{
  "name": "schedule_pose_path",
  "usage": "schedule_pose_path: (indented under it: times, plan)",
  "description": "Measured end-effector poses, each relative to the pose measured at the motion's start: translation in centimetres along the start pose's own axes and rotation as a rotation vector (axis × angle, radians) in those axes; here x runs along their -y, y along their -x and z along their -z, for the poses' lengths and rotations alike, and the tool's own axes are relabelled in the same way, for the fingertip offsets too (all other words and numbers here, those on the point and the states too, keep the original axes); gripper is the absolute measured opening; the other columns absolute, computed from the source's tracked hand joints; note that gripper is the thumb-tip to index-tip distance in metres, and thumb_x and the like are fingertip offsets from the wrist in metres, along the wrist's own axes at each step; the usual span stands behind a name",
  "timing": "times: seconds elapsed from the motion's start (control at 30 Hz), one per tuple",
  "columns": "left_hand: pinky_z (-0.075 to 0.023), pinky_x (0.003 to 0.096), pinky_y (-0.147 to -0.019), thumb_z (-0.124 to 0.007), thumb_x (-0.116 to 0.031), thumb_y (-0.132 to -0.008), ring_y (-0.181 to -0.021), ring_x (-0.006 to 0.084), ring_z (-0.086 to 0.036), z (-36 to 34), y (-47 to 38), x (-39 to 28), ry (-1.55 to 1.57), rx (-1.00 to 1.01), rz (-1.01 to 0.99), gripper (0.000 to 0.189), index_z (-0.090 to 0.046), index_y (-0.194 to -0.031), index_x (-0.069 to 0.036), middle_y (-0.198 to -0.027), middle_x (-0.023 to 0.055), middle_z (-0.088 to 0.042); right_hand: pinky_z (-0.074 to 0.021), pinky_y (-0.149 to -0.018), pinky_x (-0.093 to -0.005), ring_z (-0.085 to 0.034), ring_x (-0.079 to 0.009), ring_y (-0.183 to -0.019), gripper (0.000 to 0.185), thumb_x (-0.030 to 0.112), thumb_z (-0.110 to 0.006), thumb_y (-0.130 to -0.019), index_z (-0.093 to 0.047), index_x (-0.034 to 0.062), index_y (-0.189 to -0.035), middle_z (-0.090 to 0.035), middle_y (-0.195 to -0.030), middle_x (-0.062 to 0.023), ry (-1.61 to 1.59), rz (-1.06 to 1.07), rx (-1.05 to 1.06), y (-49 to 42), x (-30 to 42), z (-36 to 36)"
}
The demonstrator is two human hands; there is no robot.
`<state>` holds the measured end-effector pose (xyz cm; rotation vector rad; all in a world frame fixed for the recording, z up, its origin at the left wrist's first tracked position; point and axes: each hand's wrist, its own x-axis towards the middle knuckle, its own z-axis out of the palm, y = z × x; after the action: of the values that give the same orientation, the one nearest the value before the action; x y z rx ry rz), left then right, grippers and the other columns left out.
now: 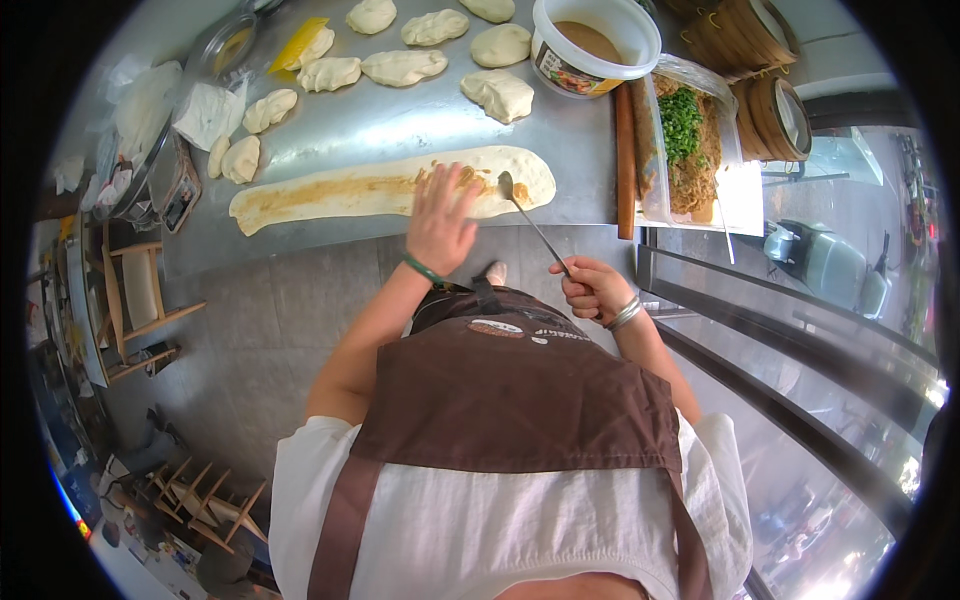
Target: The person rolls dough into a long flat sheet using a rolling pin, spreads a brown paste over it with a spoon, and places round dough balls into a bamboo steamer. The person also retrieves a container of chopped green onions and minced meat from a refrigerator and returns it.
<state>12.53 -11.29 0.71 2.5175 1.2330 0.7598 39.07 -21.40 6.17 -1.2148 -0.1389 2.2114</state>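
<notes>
A long flat strip of dough (360,176) lies across the metal worktop, with brown paste smeared along its middle. Over the strip, right of centre, my left hand (442,217) is spread palm down with nothing in it; whether it touches the paste cannot be told. My right hand (596,289) grips the handle of a long metal spoon (536,229). The spoon's bowl rests on or just above the dough near its right end, beside a small dab of paste.
Several dough pieces (405,67) sit farther back. A white plastic tub (645,49) of brown sauce stands behind a wooden rolling pin (625,161). Right of the pin is a container (649,142) of filling and chopped greens, near bamboo steamers (772,120). A phone (180,202) lies left.
</notes>
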Motion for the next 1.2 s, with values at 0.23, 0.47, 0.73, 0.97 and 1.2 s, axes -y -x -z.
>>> schedule_pose_path:
  times: [0.23,0.47,0.73,0.97,1.2]
  plan:
    - [-0.0278,0.0551,-0.101,-0.057,-0.002,-0.068,-0.129,0.0348,-0.033,-1.6,-2.0,-1.5,-0.161,-0.040,-0.253,0.068,-0.042,-0.130,-0.027,-0.140,0.0122,-0.033,-0.0188,-0.034,-0.0216,-0.022,-0.0053,-0.039,0.021,0.013,-0.033,-0.095,-0.050,0.0022,-0.104,-0.033,-0.057,0.0020,-0.057,0.003,0.079,-0.3,-0.9,-1.3]
    - [-0.0257,0.0572,-0.100,-0.056,0.000,-0.066,-0.129,0.0380,-0.030,-2.3,-3.2,-0.4,-0.100,-0.063,-0.165,0.062,-0.045,-0.122,-0.024,-0.141,0.0135,-0.031,-0.0192,-0.034,-0.0215,-0.023,-0.0051,-0.040,0.023,0.015,-0.032,-0.096,-0.051,0.0030,-0.100,-0.031,-0.056,0.0031,0.155,0.057,-0.034,0.2,-1.3,-3.4]
    - [-0.0219,0.0565,-0.103,-0.063,-0.012,-0.069,-0.132,0.0359,-0.025,-2.2,-3.9,-0.9,-0.064,0.037,0.061,0.055,-0.047,-0.121,-0.018,-0.139,0.0136,-0.033,-0.0192,-0.034,-0.0212,-0.022,-0.0046,-0.039,0.024,0.016,-0.032,-0.097,-0.051,0.0017,-0.102,-0.030,-0.055,0.0036,0.208,0.148,-0.061,1.9,-1.1,-2.9]
    - [-0.0174,0.0545,-0.106,-0.067,-0.037,-0.073,-0.134,0.0299,-0.023,-3.4,-1.7,0.3,-0.105,0.224,-0.058,0.068,-0.041,-0.130,-0.010,-0.142,0.0126,-0.029,-0.0193,-0.035,-0.0212,-0.022,-0.0048,-0.040,0.025,0.017,-0.034,-0.097,-0.052,0.0004,-0.102,-0.031,-0.056,0.0033,0.173,0.192,-0.102,1.8,-0.8,-1.7]
    - [-0.0161,0.0554,-0.106,-0.065,-0.036,-0.074,-0.135,0.0322,-0.020,-0.3,3.2,2.5,-0.170,0.307,0.010,0.067,-0.041,-0.134,-0.018,-0.145,0.0134,-0.025,-0.0201,-0.035,-0.0221,-0.023,-0.0061,-0.042,0.026,0.018,-0.034,-0.097,-0.050,-0.0008,-0.104,-0.031,-0.056,0.0023,0.035,0.226,-0.075,2.0,-0.1,-0.7]
